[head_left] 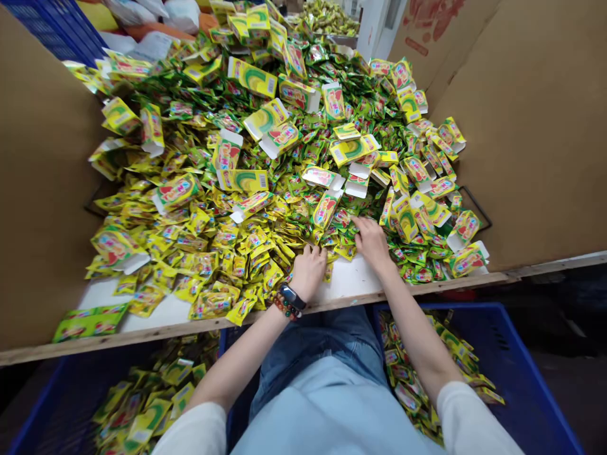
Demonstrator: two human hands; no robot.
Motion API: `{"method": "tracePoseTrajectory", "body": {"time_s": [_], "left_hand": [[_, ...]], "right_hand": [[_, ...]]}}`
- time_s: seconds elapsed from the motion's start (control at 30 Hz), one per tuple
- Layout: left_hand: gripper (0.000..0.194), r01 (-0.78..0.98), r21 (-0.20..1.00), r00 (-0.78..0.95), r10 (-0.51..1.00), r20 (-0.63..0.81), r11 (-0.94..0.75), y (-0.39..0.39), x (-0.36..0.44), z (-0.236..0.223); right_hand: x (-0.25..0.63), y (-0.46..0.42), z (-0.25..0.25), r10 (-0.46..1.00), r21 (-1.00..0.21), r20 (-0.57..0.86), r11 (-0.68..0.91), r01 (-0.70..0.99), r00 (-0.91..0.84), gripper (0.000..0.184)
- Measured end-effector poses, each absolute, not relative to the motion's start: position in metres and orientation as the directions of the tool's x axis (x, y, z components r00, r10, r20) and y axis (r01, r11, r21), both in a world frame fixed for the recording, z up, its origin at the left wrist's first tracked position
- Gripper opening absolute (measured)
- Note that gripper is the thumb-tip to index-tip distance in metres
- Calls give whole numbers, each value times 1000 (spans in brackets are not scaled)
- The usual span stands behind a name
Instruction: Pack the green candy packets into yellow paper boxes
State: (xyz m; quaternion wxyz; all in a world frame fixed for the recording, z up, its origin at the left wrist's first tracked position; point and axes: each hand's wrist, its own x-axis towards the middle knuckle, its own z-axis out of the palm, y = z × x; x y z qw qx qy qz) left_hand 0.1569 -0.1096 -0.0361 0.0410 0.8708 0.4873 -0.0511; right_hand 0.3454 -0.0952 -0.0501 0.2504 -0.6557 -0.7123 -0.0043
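Note:
My left hand (309, 272), with a dark wristband and bead bracelets at its wrist, reaches to the front edge of a heap of small yellow candy packets (256, 243). Its fingers curl down among them, so whatever they grip is hidden. To its right, my right hand (372, 241) bends its fingers at the green candy packets (342, 218); I cannot make out what lies between the fingertips. Just beyond the hands lies a small printed carton (327, 208) with an open flap. More yellow-green cartons (353, 150) are scattered over the heap.
Cardboard walls (521, 139) flank the white tabletop (353, 278), which has a wooden front edge. Below it stand blue crates, one at right (502, 354) and one at left (52, 404), holding filled cartons. A joined green packet strip (90, 322) lies at the left front corner.

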Motion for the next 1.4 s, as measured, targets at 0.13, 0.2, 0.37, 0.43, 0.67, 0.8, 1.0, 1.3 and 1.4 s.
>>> {"method": "tracePoseTrajectory", "body": {"time_s": [0.13, 0.2, 0.37, 0.43, 0.67, 0.8, 1.0, 1.3, 1.4], "left_hand": [[28, 833, 40, 552, 824, -129, -551, -106, 148, -42], [31, 802, 90, 597, 798, -80, -591, -106, 146, -45], [32, 796, 173, 598, 798, -74, -580, -105, 155, -49], [20, 810, 173, 581, 809, -94, -561, -103, 161, -50], [19, 818, 208, 555, 830, -45, -536, -109, 147, -35], [18, 677, 523, 594, 804, 27, -518, -119, 134, -17], [30, 421, 839, 647, 762, -12, -344, -124, 130, -5], [36, 778, 454, 441, 892, 96, -433, -36, 176, 12], [50, 901, 325, 284, 957, 57, -287, 2, 195, 8]], "right_hand": [[350, -98, -50, 919, -457, 388, 128, 880, 68, 32], [347, -113, -53, 887, -700, 390, 112, 705, 246, 24], [334, -149, -65, 922, -998, 63, 58, 23, 383, 25], [332, -159, -69, 924, -999, 31, 43, -22, 382, 28], [327, -178, -67, 948, -992, -38, 3, -127, 316, 25], [313, -176, -61, 985, -970, -58, -17, -244, 161, 24], [302, -178, -55, 988, -954, -115, -81, -290, 104, 42], [336, -200, -54, 934, -1000, -7, -12, 14, 357, 31], [344, -205, -46, 927, -997, 44, 17, 76, 373, 27]]}}
